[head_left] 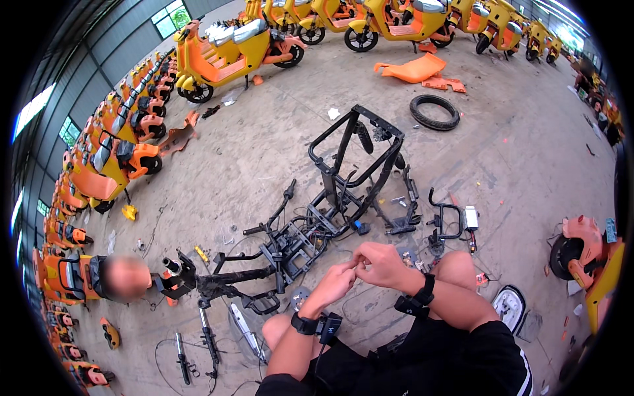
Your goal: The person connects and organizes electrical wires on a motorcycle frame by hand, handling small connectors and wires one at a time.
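My left hand (334, 285) and my right hand (384, 265) meet in front of my knees, fingers bent and pressed together. Whatever they pinch, if anything, is too small or hidden to make out. Just beyond them stands a black scooter frame (335, 165) of bare metal tubes, with wiring and brackets (300, 241) at its base. A black steering-end tube (228, 284) stretches away to the left of my hands. Near the frame's foot, a small blue part (360, 227) shows close to my right hand.
Shock absorbers (209, 333) and cables lie at the lower left. A bent black tube (449, 221), a silver box (471, 218), a tyre (434, 112) and an orange panel (413, 68) lie rightward. Yellow-orange scooters (228, 59) stand in rows around; another (594, 264) stands close at the right.
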{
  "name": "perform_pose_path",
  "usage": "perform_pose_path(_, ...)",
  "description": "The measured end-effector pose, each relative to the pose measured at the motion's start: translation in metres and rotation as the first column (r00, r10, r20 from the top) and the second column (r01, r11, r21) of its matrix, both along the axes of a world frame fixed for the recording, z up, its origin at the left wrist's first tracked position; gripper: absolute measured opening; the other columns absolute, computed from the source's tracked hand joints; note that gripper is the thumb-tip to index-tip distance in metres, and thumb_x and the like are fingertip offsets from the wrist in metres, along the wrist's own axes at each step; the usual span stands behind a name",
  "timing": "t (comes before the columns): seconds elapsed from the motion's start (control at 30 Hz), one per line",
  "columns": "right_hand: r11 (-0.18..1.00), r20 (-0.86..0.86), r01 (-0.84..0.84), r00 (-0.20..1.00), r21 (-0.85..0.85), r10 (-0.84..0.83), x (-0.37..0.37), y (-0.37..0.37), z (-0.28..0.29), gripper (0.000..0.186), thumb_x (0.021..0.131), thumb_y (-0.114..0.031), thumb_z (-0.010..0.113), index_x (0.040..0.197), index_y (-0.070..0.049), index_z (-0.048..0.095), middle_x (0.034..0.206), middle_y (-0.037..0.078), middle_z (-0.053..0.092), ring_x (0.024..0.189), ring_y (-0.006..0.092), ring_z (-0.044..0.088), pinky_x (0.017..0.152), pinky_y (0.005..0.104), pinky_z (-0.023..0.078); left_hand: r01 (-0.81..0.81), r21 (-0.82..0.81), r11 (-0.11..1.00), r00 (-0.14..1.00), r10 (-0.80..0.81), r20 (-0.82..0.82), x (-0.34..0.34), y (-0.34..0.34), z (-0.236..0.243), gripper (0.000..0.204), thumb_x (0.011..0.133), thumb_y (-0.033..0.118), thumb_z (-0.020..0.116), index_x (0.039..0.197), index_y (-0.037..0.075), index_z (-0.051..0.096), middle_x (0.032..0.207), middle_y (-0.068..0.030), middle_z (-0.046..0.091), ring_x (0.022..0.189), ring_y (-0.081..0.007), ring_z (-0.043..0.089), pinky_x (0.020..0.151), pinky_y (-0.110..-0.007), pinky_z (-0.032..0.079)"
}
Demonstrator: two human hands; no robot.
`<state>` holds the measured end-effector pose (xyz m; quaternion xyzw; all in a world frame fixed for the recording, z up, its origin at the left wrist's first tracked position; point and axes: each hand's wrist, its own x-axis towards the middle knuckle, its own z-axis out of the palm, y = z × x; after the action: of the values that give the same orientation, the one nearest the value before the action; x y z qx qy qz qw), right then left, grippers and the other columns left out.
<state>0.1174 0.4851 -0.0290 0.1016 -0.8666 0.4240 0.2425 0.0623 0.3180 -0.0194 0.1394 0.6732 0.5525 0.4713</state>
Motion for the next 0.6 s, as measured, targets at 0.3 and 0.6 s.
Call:
perform_pose_path(0.3,1.0,0.07,0.006,0.998,-0.024,-0.004,0.001,0.004,-0.001,0.015,0.071,-0.004,0.067,0.086,-0.005,0.063,0.08,0.008,0.064,0.07,0.0252,0.065,0.057,0.0336,0.051,-0.066,0.081,0.995,0.995,0.06,0.076,0.0,-0.005,-0.002,0.042,0.095,0.011,0.043,0.135,0.003,0.054,0.062,0.0074,0.037,0.049,-0.004,0.031,0.044,-0.022,0.026)
perform_pose_path(0.6,0.991,-0.041,-0.083,0.995,0.109,0.087,-0.007,0.012,-0.001,0.013,0.08,-0.014,0.071,0.092,-0.009,0.073,0.09,0.005,0.069,0.089,0.0243,0.062,0.08,0.037,0.049,-0.155,0.117,0.981,0.933,0.185,-0.309,-0.003,-0.009,-0.018,0.027,0.096,0.012,0.052,0.115,0.001,0.066,0.068,0.0025,0.054,0.059,-0.0053,0.046,0.054,-0.022,0.038)
